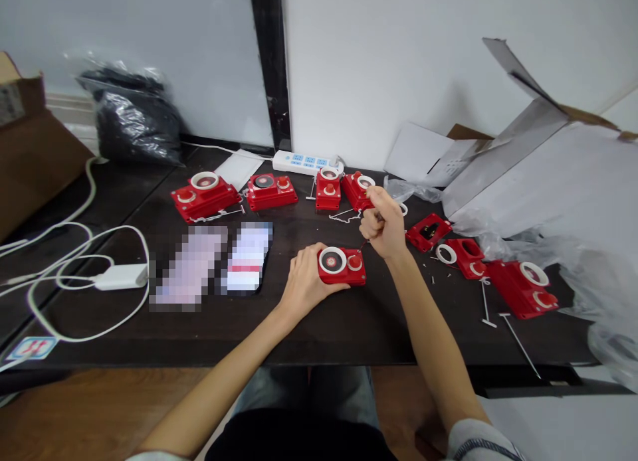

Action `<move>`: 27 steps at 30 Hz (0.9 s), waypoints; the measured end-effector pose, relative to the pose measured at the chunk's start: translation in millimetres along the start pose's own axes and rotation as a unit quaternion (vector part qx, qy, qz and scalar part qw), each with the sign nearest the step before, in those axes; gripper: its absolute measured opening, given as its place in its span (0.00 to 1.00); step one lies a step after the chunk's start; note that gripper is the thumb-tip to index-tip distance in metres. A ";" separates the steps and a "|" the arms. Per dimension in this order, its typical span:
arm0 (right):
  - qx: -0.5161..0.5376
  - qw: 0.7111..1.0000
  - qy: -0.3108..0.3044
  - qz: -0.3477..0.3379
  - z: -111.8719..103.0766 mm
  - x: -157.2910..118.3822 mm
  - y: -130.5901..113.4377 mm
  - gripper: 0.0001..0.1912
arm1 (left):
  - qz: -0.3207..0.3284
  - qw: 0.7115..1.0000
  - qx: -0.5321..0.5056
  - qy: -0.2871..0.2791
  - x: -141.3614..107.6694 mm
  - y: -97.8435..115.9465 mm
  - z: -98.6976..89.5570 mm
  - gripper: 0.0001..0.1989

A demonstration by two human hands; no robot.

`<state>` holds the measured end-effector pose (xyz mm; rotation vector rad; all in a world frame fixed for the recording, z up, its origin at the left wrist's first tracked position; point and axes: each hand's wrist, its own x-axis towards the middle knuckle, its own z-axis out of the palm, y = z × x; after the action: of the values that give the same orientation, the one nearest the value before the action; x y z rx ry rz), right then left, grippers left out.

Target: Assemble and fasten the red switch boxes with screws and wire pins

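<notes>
My left hand (305,281) wraps the left end of a red plastic push-button box (346,275) with a white ring around its dark button. My right hand (383,223) is a closed fist around a small screwdriver (363,244), whose thin shaft reaches down to the box's top right corner. The screwdriver's handle is hidden in my fist. Just beyond my right hand stands another red box (356,190). Several more red boxes (205,196) and open red housings (428,232) lie across the table, with white rings (446,254) and thin metal rods (518,345) among them.
The dark table (319,335) holds a white power strip (304,162), a white charger (119,276) with tangled cables, and two blurred flat objects (248,256). A black plastic bag (132,119) sits beyond it, and a torn cardboard carton (548,169) with clear plastic stands at right.
</notes>
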<state>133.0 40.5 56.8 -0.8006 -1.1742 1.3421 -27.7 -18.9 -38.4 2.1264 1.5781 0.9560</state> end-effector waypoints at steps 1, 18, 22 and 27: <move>-0.007 0.999 -0.045 0.023 -6.1 -0.4 -2.0 0.14 | 0.001 1.000 -0.001 0.000 0.0 -0.1 0.1 0.41; -0.602 0.786 -0.131 -0.054 -31.8 3.8 -56.0 0.20 | -0.008 1.000 -0.014 -0.001 -0.6 -1.0 -0.6 0.41; -0.621 0.732 -0.274 0.056 -36.4 24.6 -70.6 0.25 | -0.014 1.000 -0.015 -0.006 -0.1 -0.9 -0.8 0.40; -0.573 0.806 -0.132 -0.066 -51.1 39.2 -49.7 0.19 | -0.019 1.000 -0.023 -0.004 0.4 2.3 -2.4 0.39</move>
<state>190.4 82.3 96.5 -1.3382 -2.2697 0.4990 -27.6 -19.6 -35.1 2.0598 1.5716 0.9616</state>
